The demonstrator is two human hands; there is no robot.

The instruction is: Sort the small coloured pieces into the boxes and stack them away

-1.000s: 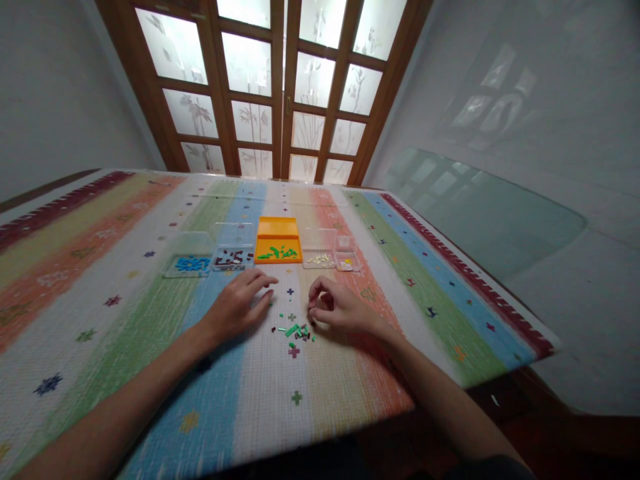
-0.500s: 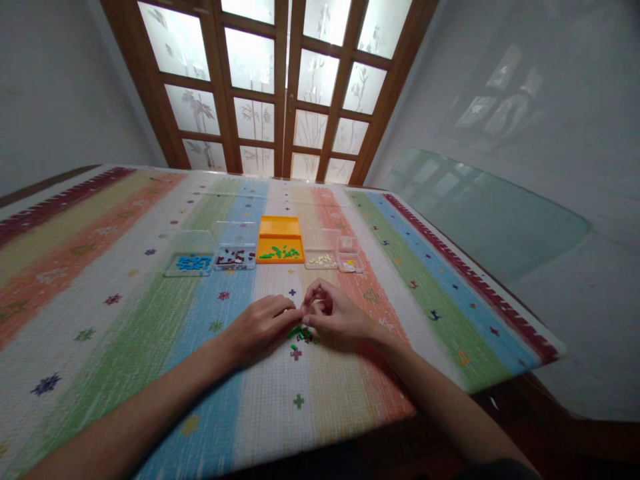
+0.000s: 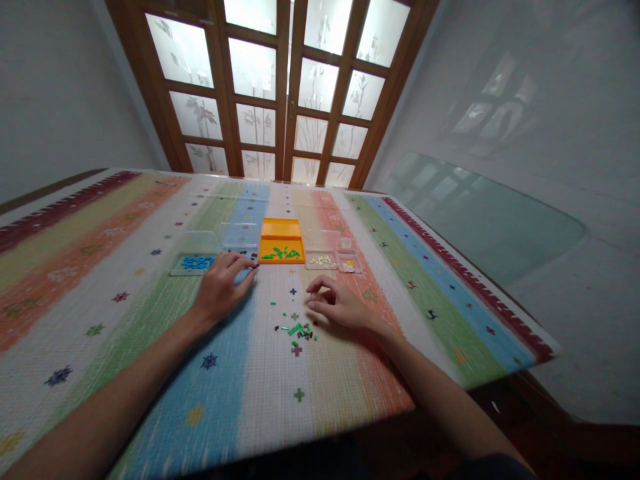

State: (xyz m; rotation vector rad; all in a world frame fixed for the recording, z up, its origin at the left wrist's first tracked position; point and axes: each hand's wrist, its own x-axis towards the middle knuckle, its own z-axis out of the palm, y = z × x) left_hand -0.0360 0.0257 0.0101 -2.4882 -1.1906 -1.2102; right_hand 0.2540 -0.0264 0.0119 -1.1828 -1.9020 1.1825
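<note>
My left hand [image 3: 220, 288] reaches forward over the striped tablecloth [image 3: 150, 320]. Its fingers are pressed together at the front edge of a clear box [image 3: 239, 237] of dark pieces; what they pinch is too small to name. My right hand [image 3: 336, 305] rests on the cloth with its fingers curled and thumb and forefinger pinched. It lies just right of a small pile of green and dark pieces [image 3: 299, 329]. A few green bits [image 3: 280, 305] lie scattered between my hands.
Beyond my hands stands a row of boxes: a clear one with blue pieces [image 3: 196, 263], an orange tray [image 3: 280, 230] holding green pieces, a clear one with pale pieces [image 3: 320, 260], and a small one [image 3: 349, 265]. The table's edge runs close on the right. A glass sheet [image 3: 475, 213] leans there.
My left hand has left the pile and moved forward and left to the box of dark pieces. My right hand has drawn slightly right, uncovering the pile.
</note>
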